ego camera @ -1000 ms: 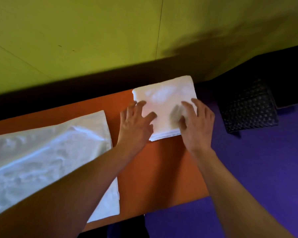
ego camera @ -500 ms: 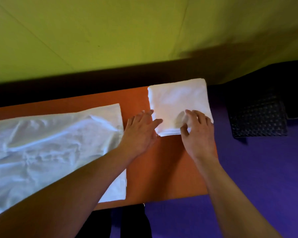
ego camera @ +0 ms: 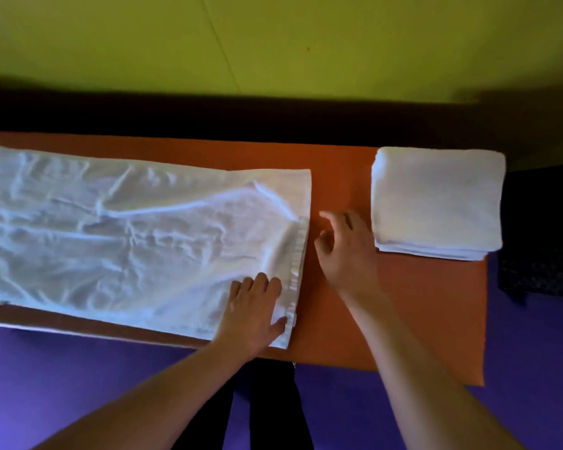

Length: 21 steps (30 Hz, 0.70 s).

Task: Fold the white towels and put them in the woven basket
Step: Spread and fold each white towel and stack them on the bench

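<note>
A folded white towel lies at the right end of the orange table. A large unfolded white towel is spread, wrinkled, over the left and middle of the table. My left hand rests flat on that towel's near right corner, thumb at its edge. My right hand hovers over bare table between the two towels, fingers loosely spread and holding nothing. The dark woven basket stands on the floor just right of the table, partly cut off by the frame edge.
A yellow-green wall rises behind the table, with a dark gap along the table's far edge. Purple floor lies in front and to the right. My dark trouser legs show below the table's near edge.
Both hands left the folded towel and moved left. My left hand now rests on the unfolded towel's corner; my right hand is over bare table. The view has shifted left.
</note>
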Motion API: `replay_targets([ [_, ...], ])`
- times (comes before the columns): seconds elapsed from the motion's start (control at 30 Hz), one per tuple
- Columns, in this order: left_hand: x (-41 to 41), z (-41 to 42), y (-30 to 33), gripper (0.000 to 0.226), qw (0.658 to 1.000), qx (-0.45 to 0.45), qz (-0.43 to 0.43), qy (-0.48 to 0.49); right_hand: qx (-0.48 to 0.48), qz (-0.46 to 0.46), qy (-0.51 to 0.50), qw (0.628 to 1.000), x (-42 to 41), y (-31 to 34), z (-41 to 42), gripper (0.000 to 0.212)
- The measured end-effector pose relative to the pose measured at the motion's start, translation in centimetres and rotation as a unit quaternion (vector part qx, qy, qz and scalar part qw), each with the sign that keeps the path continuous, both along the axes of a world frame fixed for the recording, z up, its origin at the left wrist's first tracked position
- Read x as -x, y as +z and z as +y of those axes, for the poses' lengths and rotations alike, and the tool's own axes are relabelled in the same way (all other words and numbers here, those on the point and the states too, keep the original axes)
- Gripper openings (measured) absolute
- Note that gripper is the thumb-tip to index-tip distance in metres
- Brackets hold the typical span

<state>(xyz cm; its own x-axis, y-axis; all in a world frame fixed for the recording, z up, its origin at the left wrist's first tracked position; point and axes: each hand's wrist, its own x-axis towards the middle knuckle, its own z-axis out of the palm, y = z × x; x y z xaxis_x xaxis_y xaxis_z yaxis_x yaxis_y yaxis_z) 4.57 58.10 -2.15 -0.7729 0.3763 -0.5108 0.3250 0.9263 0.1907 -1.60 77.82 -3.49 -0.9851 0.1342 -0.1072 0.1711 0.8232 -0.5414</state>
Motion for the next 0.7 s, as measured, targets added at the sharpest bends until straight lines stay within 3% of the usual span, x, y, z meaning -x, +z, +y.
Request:
replay_targets([
  [0.23,-4.0,-0.5,-1.8,0.046,1.000,0.018,0.018,0.009,0.017,-0.107,0.008,0.994,3.5,-1.1,-1.8,0.037],
  [0.4,-4.0,-0.6,-1.8,0.039,1.000,-0.007,0.008,0.011,-0.003,-0.114,-0.009,0.993,5.9,-1.2,-2.7,0.038],
  [0.53,-3.3,-1.0,-0.9,0.017,0.995,-0.069,-0.030,0.068,0.006,-0.114,-0.028,0.993,6.6,-1.3,-3.5,0.023],
  [0.7,-2.6,-1.7,2.6,0.007,0.954,-0.164,-0.083,0.237,0.131,-0.121,-0.120,0.977,6.7,-0.6,-4.3,0.012],
])
